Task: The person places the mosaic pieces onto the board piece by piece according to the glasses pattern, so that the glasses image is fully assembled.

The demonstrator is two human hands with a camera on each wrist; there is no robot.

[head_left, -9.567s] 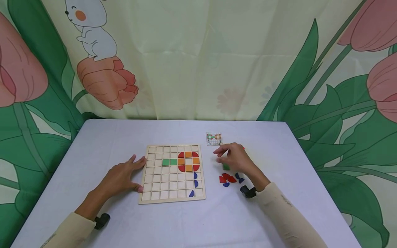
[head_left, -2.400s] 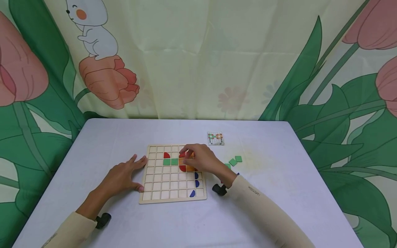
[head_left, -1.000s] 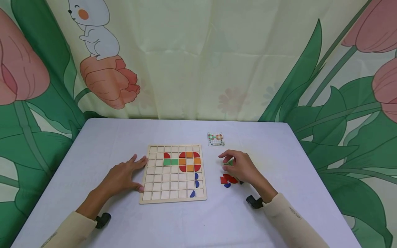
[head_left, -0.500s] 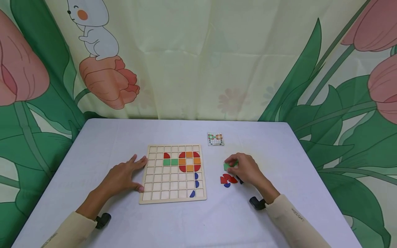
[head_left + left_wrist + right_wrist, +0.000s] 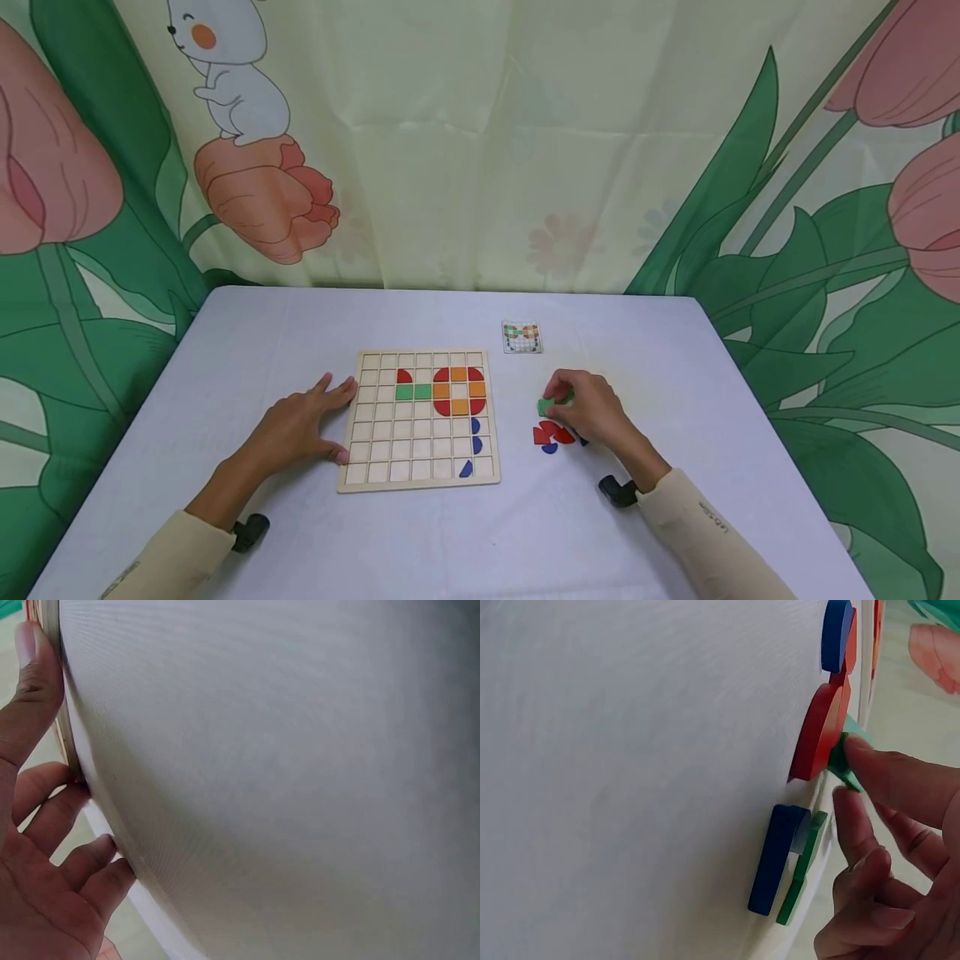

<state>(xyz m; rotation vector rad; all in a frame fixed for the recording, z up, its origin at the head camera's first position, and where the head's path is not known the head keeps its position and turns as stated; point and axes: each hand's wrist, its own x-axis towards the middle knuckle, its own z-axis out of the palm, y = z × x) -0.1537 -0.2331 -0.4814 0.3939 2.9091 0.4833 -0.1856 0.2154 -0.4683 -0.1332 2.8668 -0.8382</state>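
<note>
Green piece pinched between thumb and finger of right hand, other fingers bent. It's right of the grid board, just beyond red pieces. Visible edge faces board; fingers hide the rest, long axis unclear. Left hand spread, thumb and fingertips touching board's left edge.

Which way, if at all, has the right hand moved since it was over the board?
Yes: the right hand has moved rightward, off the board, to a green piece.
</note>
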